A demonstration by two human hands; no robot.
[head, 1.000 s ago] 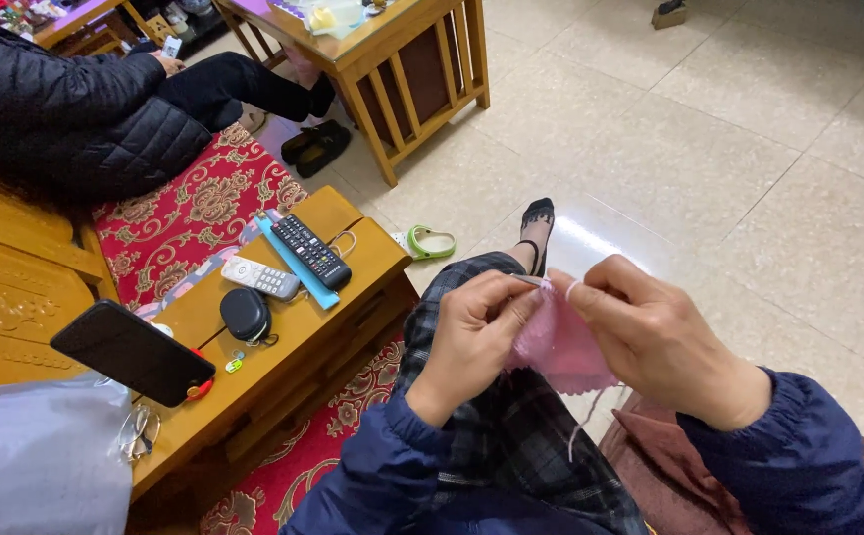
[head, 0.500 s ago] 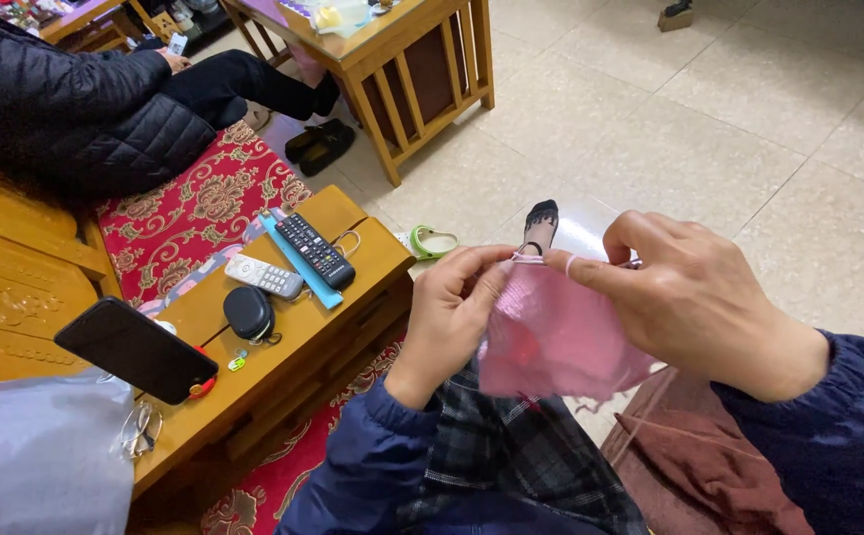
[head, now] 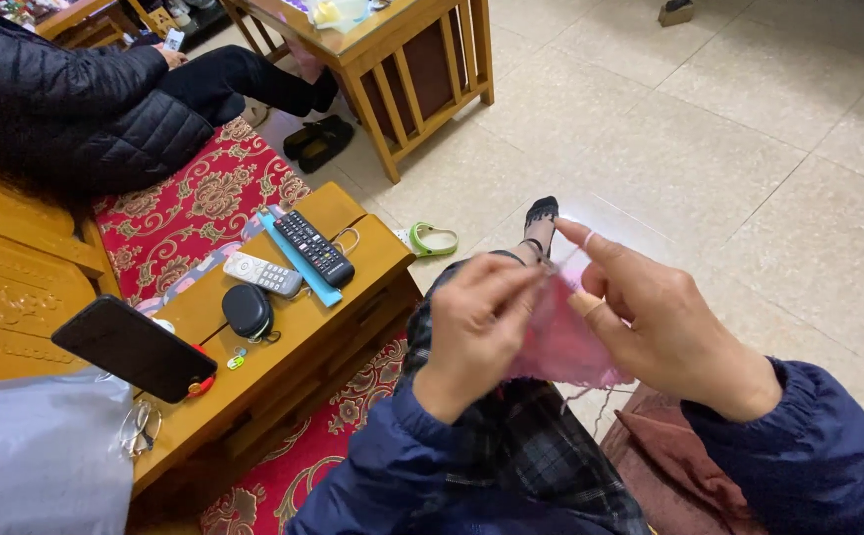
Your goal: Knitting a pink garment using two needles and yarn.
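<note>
- The left hand (head: 471, 332) pinches the near left edge of a pink knitted piece (head: 560, 342), its fingertips pressed together against the fabric, with the back of the hand towards the camera
- The right hand (head: 664, 327) holds the right side of the same piece, forefinger stretched out and pointing far left with a thin strand of pale yarn looped over it; the other fingers curl in behind the fabric, and how they grip there is hidden
- The pink knitted piece hangs between the two hands above the person's lap, its lower edge over a dark plaid garment (head: 521, 456)
- Both wrists come out of dark blue sleeves (head: 808, 446) at the near edge
- Beyond the hands, a foot in a dark sock (head: 541, 213) rests on the pale tiled floor (head: 749, 149), with a green looped band (head: 430, 239) lying just left of it
- To the left stands a low wooden table (head: 293, 327) carrying a black remote (head: 313, 248), a white remote (head: 261, 273), a small round black case (head: 249, 310) and a dark phone (head: 133, 348)
- Far left, another person in a black padded jacket (head: 65, 104) sits on a red patterned cushion (head: 194, 213)
- A taller wooden table (head: 412, 59) stands at the far side
</note>
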